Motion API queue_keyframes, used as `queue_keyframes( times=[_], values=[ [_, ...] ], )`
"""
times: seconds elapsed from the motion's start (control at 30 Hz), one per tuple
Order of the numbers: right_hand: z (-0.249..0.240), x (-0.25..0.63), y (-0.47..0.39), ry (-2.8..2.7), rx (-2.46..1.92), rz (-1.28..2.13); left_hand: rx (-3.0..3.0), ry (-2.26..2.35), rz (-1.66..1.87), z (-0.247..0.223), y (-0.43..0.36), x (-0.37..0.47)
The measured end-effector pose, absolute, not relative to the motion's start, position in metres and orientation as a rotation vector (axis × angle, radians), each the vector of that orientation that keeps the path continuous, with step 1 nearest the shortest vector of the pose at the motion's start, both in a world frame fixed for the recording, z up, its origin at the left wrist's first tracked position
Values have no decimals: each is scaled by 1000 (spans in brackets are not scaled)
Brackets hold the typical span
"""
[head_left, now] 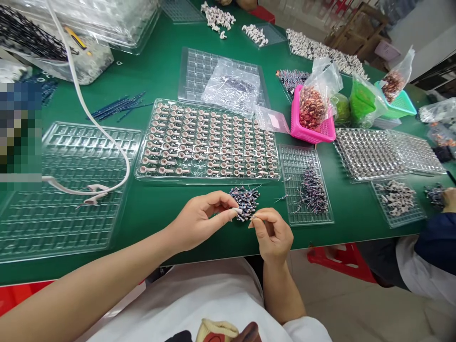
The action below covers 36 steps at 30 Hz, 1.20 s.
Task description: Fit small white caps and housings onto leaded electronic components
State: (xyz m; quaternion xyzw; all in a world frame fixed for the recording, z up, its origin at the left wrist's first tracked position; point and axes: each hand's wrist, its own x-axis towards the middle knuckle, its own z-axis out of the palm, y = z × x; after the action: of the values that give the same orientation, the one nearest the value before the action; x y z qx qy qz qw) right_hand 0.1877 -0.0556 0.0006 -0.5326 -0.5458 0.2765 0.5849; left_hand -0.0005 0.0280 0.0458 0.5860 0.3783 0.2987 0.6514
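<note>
My left hand (199, 219) is closed in a pinch on a small white plastic piece (237, 210), over the near edge of the table. Just to its right, my right hand (275, 236) also pinches, its fingertips on something tiny, perhaps a wired part, too small to name. Between and behind the fingertips lies a pile of small dark parts with thin wires (245, 199). Beyond the pile sits a clear tray (195, 168) with rows of pale, round-headed, stemmed pieces in its pockets.
Right of my hands, a clear tray (294, 216) carries more wired parts. A pink basket (313, 135) holds a bag of copper-coloured rings. A white cable (76, 80) hangs over a tray (71, 237) at left. A co-worker's hand (449, 198) is at far right.
</note>
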Motion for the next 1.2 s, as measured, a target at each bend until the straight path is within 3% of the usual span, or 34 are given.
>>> queue_keyframes(
  times=[0.4,0.77,1.2],
  values=[
    [5,187,-53,-1511,-1149,453,919,768,556,41,41,-4],
    [5,187,-50,-1681,-1061,343,1453,756,348,51,33,-8],
    [5,185,-50,-1688,-1046,325,1389,723,273,50,33,-4]
  ],
)
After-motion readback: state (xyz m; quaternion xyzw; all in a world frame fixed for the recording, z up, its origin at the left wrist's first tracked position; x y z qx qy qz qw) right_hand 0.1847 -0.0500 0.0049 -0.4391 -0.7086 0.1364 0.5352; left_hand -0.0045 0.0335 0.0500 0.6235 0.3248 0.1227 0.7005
